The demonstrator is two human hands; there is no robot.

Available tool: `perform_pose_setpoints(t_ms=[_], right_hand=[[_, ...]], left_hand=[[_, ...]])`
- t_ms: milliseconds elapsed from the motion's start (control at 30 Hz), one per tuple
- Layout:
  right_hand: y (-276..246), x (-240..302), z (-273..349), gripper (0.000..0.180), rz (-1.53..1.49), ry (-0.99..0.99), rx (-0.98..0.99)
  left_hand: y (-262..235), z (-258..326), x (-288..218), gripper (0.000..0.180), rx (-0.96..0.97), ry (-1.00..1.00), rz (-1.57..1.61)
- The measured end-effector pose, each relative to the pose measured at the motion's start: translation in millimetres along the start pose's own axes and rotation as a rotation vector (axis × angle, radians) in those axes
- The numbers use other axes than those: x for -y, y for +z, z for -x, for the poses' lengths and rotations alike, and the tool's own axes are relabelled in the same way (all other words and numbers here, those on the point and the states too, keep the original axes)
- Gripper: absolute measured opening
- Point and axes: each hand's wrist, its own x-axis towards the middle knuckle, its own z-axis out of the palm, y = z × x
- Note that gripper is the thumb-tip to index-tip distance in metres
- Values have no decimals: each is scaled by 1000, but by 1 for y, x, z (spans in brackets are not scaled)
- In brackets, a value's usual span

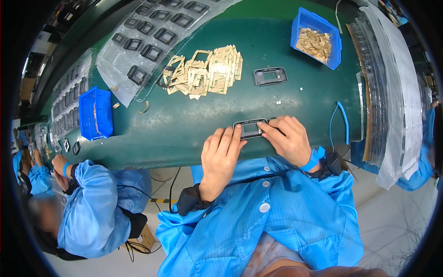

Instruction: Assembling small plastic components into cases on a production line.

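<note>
At the near edge of the green table, a black plastic frame point(250, 135) with a rectangular window lies under my hands. My left hand point(220, 154) grips its left end, thumb and index finger against the rim. Closed on the right end, my right hand point(291, 142) presses its fingertips near the corner of the window. A second, similar black frame point(259, 78) lies flat farther away, with neither hand on it. Beyond my left hand is a loose heap of tan adhesive frames point(196, 78), some overlapping.
Clear trays of black frames point(152, 27) spread over the far left. A blue bin point(295, 34) holds tan scraps; another blue bin point(104, 115) stands left. Stacked trays point(369, 87) line the right side, near a blue cord point(345, 122). A co-worker's sleeve point(94, 198) is at lower left.
</note>
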Motion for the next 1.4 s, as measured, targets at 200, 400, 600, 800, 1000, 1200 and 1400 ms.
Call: perform_pose_setpoints(t_ms=[200, 400, 600, 800, 1000, 1200, 1400], right_hand=[[4, 0, 1, 33, 13, 11, -5], [6, -1, 4, 36, 52, -9, 11], [6, 0, 2, 35, 64, -20, 0], [6, 0, 2, 35, 74, -46, -2], [5, -1, 6, 36, 7, 18, -66], [6, 2, 8, 35, 14, 22, -58], [4, 2, 5, 35, 18, 24, -58]], left_hand=[[1, 1, -3, 40, 23, 11, -66], [-1, -2, -3, 37, 15, -31, 13], [1, -3, -9, 37, 19, -27, -83], [1, -1, -13, 41, 9, -94, -51], [3, 5, -9, 40, -62, -142, 76], [4, 6, -9, 37, -91, -103, 43], [5, 11, -10, 35, -153, -93, 83]])
